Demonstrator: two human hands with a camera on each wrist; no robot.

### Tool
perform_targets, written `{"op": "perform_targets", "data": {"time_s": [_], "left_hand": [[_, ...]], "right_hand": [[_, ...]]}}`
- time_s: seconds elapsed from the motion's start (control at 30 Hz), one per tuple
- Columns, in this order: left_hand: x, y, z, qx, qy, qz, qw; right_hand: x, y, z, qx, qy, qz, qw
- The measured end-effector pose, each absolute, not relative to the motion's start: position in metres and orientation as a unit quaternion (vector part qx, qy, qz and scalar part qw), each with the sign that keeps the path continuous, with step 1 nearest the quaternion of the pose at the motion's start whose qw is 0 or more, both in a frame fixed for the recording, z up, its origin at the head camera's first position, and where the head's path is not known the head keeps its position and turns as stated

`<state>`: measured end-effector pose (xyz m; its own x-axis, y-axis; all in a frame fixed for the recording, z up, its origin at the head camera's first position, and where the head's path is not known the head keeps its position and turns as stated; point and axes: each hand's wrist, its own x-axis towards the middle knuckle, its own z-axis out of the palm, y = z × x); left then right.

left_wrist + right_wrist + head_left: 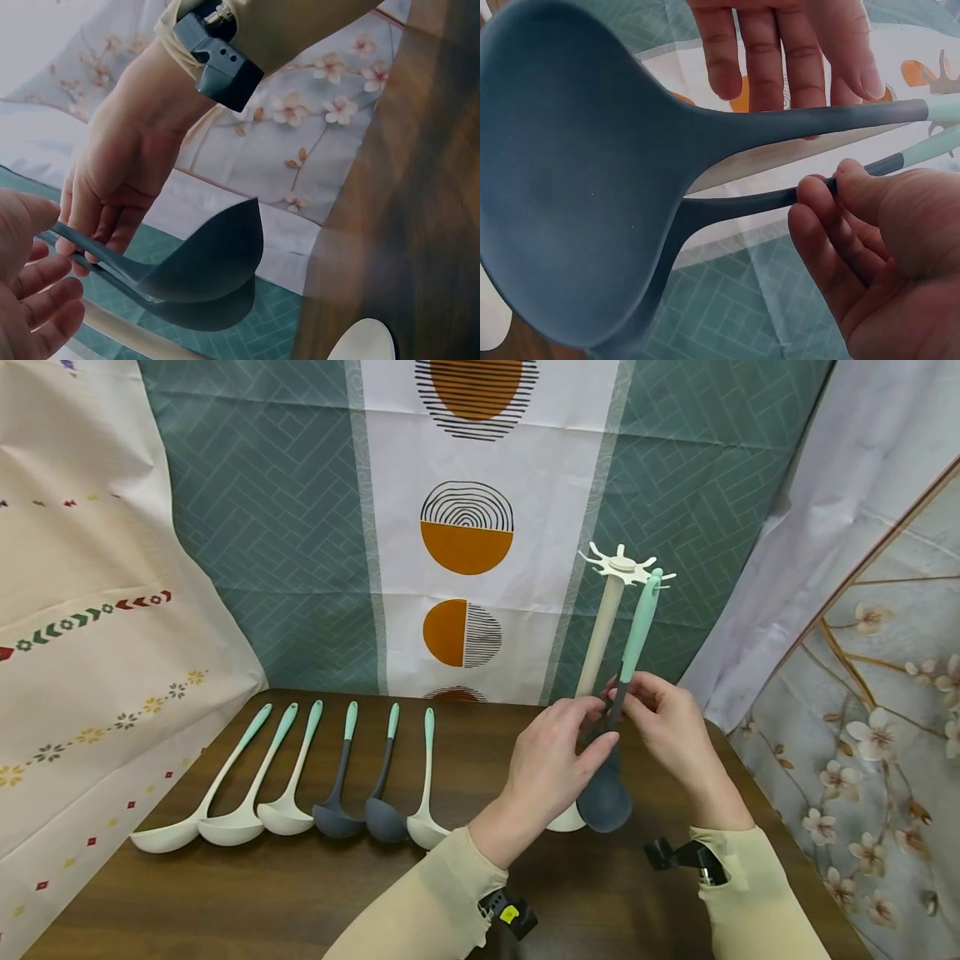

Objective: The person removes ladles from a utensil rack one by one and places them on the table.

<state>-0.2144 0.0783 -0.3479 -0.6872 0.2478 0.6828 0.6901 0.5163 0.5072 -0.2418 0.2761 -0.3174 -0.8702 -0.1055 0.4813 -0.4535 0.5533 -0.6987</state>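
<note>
Two dark grey ladles with mint handle ends hang bowl-down, close together, beside a cream rack point(600, 639) with a star of hooks on top. My right hand point(671, 727) pinches the slim handle of the rear ladle point(739, 210) between thumb and fingertips. The front ladle point(603, 806) covers much of that one in the right wrist view. My left hand point(551, 752) is beside the front ladle's handle, its thumb close to it and its fingers loosely extended behind. One mint handle tip meets a hook; whether it is hooked on, I cannot tell.
On the brown table point(285, 902), several ladles lie in a row to the left, among them a cream ladle point(168, 835) and a dark grey ladle point(339, 818). The rack's round cream base point(567, 820) rests on the table. A patterned curtain point(277, 527) hangs behind.
</note>
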Motion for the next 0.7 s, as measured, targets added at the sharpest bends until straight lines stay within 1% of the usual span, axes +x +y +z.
{"op": "perform_targets", "data": {"time_s": [0.27, 0.7], "left_hand": [[-0.212, 0.077, -0.347, -0.292, -0.819, -0.406, 0.282], [-0.210, 0.066, -0.346, -0.287, -0.811, -0.397, 0.319]], "right_hand": [[-0.229, 0.274, -0.320, 0.142, -0.868, 0.420, 0.221], [-0.213, 0.266, -0.325, 0.115, -0.872, 0.406, 0.246]]}}
